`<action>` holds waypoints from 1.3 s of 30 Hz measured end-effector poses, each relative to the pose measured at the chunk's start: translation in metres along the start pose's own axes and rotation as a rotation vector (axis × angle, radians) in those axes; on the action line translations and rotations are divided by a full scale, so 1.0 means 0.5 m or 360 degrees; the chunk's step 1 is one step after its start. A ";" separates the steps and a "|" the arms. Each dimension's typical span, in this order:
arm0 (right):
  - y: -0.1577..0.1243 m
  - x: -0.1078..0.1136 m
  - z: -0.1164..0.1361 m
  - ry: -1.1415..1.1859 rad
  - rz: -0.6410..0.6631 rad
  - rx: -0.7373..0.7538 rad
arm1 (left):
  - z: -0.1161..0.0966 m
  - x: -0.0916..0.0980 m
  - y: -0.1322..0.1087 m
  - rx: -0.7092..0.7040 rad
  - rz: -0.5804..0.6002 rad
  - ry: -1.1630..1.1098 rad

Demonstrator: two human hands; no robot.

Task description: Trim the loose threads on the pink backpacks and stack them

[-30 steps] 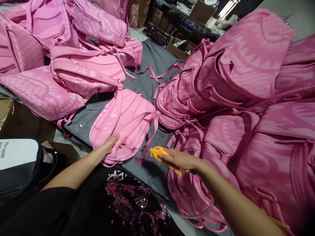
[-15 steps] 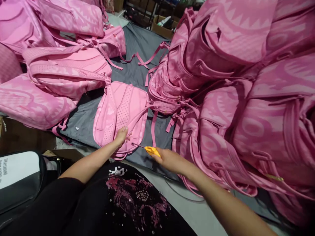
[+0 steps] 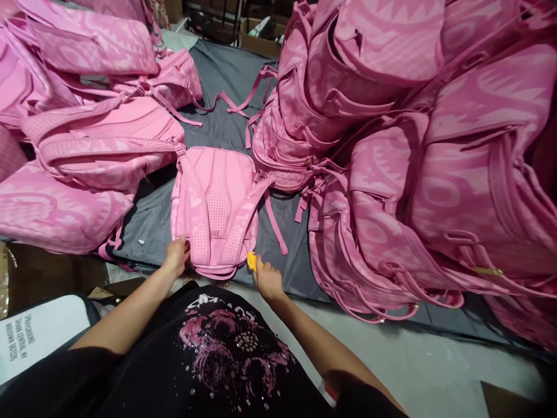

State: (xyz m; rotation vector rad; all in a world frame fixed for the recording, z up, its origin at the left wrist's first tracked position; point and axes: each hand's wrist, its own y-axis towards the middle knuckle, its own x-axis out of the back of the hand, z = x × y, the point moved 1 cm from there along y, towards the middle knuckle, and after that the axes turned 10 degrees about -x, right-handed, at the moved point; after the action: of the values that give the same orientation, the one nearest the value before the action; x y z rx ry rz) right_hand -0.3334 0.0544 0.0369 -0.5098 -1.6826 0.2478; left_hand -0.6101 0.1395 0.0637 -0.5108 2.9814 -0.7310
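Observation:
A pink backpack (image 3: 220, 194) lies back side up on the dark grey cloth, its two shoulder straps spread down toward me. At its lower left side is my left hand (image 3: 177, 256), with the fingers curled against the edge of the bag; the fingertips are partly hidden there. My right hand (image 3: 268, 280) is closed around the yellow handle of a small tool (image 3: 252, 261), at the bag's lower right corner. The tool's thin metal tip is near the edge of the bag and hard to make out.
Several pink backpacks (image 3: 104, 139) lie piled at the left. A taller heap of pink bags (image 3: 383, 174) fills the right side. Behind the grey cloth (image 3: 221, 75) stands a cardboard box (image 3: 261, 43). A bag with a printed white panel (image 3: 39, 337) is at the lower left.
My left hand has moved from the strap to the bag's lower left edge. The right strap now lies flat on the bag, and my right hand with the yellow tool is closer to the bag.

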 end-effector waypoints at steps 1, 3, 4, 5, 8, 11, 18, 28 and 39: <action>0.010 -0.011 0.000 0.0020 -0.0016 -0.0006 | 0.004 0.015 0.008 0.0174 0.0016 -0.0065; 0.025 -0.031 -0.003 0.0072 -0.0039 -0.0018 | 0.008 0.026 0.019 0.0345 0.0028 -0.0152; 0.030 -0.039 -0.004 0.0095 -0.0045 -0.0020 | 0.008 0.022 0.021 0.0391 0.0030 -0.0232; 0.034 -0.047 -0.006 0.0112 -0.0048 -0.0014 | 0.007 0.014 0.023 0.0425 0.0026 -0.0346; 0.042 -0.063 -0.013 0.0124 -0.0069 0.0029 | 0.005 -0.021 0.031 0.0436 -0.0035 -0.0750; 0.050 -0.068 -0.021 0.0103 -0.0079 0.0059 | 0.013 -0.045 0.044 0.0479 -0.0003 -0.0974; 0.069 -0.044 -0.039 0.0070 0.0047 0.0107 | 0.047 -0.030 0.062 0.0224 0.0525 -0.1194; 0.030 -0.009 -0.082 0.0212 0.0070 0.0078 | 0.067 -0.019 0.069 0.0123 0.1031 -0.1655; -0.035 0.004 -0.114 0.0565 0.0057 -0.0053 | 0.064 -0.064 0.066 0.0303 0.0981 -0.1627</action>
State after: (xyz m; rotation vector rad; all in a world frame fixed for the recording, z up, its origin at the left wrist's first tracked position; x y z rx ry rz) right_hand -0.2812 0.0328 0.0567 -0.5731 -1.3347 0.1447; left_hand -0.5868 0.1634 0.0188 0.0732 1.9078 -0.4623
